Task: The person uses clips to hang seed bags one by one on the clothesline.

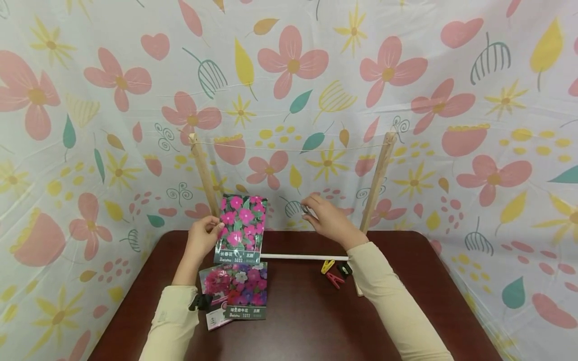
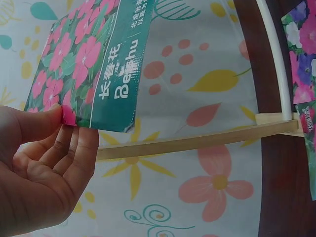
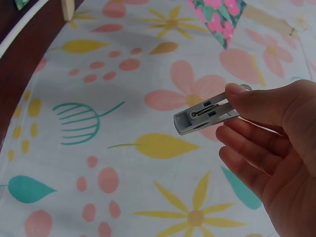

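My left hand [image 1: 203, 236] pinches the left edge of a seed packet [image 1: 242, 225] with pink flowers and a green label, between thumb and fingers. The packet is held upright, its lower edge just above another packet in the head view. In the left wrist view, the thumb [image 2: 47, 121] lies over the printed front. My right hand [image 1: 331, 220] is raised to the right of the packet and pinches a grey clothespin [image 3: 202, 114] by one end. The clothespin's other end points away from the fingers.
A thin string [image 1: 289, 149] runs between a left wooden post [image 1: 205, 175] and a right wooden post [image 1: 377, 183]. A white rod [image 1: 307, 257] lies low between them. Two overlapping packets [image 1: 247, 296] and yellow [image 1: 327, 266], red [image 1: 335, 280] and black clothespins [image 1: 345, 269] lie on the table [image 1: 307, 321].
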`<state>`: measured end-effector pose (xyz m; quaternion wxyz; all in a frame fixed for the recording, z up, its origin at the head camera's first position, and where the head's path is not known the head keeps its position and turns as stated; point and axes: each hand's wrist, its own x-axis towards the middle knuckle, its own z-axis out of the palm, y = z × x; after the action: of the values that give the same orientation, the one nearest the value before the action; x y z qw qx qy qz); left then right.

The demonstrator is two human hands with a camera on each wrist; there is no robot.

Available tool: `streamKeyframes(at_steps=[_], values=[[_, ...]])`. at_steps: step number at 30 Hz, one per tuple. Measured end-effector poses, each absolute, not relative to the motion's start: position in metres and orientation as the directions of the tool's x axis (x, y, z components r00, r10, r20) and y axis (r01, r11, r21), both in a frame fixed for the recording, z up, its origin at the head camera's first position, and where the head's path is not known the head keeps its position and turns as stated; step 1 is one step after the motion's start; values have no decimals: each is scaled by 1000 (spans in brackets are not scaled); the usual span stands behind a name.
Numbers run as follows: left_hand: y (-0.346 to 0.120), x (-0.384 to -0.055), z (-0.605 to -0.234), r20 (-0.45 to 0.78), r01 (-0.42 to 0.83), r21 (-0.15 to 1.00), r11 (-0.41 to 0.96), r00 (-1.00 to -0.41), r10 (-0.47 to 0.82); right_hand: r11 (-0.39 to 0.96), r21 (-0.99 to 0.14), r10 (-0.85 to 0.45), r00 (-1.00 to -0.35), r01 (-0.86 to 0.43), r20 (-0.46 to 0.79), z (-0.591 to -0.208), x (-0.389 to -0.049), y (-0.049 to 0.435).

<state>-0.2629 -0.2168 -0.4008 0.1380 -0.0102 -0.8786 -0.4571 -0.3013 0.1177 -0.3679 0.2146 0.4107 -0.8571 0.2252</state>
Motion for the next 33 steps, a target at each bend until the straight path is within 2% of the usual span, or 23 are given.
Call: streamKeyframes(at_steps=[16, 33], values=[[-221, -268, -382, 268, 168, 812, 559, -958, -102, 540, -151, -641, -520, -828, 565, -336, -304, 102], [-224, -271, -361, 263, 168, 816, 553, -960, -97, 505, -173, -669, -510, -846, 541, -306, -308, 91]])
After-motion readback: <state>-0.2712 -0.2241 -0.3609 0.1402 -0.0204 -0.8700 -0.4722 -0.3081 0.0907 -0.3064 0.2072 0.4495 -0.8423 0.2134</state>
